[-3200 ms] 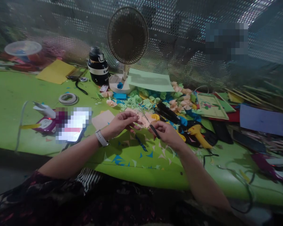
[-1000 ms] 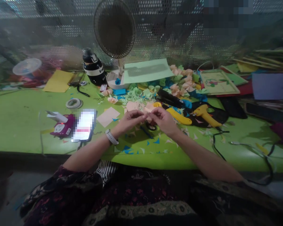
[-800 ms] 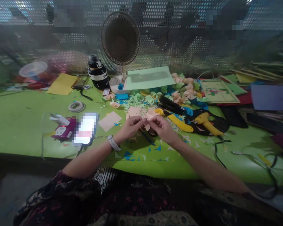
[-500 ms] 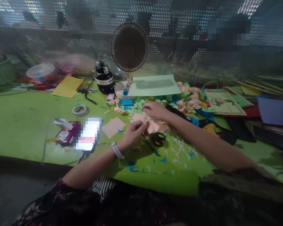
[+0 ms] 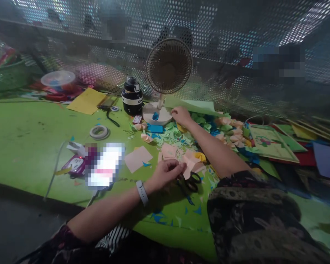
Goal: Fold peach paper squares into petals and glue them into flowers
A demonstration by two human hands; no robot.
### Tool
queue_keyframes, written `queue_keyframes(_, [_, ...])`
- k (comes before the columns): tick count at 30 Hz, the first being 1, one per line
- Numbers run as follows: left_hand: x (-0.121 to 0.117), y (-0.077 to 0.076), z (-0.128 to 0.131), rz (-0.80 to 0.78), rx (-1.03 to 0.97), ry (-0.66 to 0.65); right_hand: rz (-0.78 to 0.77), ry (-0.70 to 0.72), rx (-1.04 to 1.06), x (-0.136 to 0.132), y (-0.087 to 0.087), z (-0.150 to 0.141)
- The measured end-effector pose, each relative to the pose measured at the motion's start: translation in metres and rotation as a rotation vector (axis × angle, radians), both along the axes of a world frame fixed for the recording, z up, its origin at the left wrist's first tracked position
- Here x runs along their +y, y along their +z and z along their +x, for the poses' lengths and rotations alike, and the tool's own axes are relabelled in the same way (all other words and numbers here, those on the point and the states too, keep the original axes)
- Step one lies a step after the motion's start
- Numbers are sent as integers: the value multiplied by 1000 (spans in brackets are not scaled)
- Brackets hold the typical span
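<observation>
My left hand is closed, thumb and fingers pinching the edge of a folded peach paper piece. Just below that paper lie dark-handled scissors. Beside the fan base, my right hand has its fingers curled at the light green paper sheet, whose front edge is raised; the fingertips are partly hidden. More peach paper lies beyond my left hand, and a flat peach square is to its left. Green paper scraps spread between my hands.
A small fan stands at the back beside a black bottle. Leftward are a tape roll, a lit phone and a purple device. Folded paper flowers and cards lie to the right.
My right hand has moved from the peach paper back to the green sheet, whose front edge has lifted off the fan base. My left hand now has a peach piece, nearer me. The view has shifted.
</observation>
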State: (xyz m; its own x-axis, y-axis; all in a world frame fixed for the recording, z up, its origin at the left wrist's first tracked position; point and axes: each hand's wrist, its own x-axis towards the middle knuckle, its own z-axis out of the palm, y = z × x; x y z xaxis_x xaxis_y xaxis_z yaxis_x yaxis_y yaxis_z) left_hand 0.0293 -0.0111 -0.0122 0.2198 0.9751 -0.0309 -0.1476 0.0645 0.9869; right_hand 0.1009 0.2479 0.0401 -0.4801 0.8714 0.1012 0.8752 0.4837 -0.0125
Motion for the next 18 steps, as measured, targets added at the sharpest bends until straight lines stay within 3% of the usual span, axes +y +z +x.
queue_keyframes(9, [-2, 1, 0, -28, 71, -47, -41, 89, -96, 1, -24, -1])
queue_keyframes(18, [-2, 3, -1, -36, 65, -47, -165, 44, -79, 6, -31, -12])
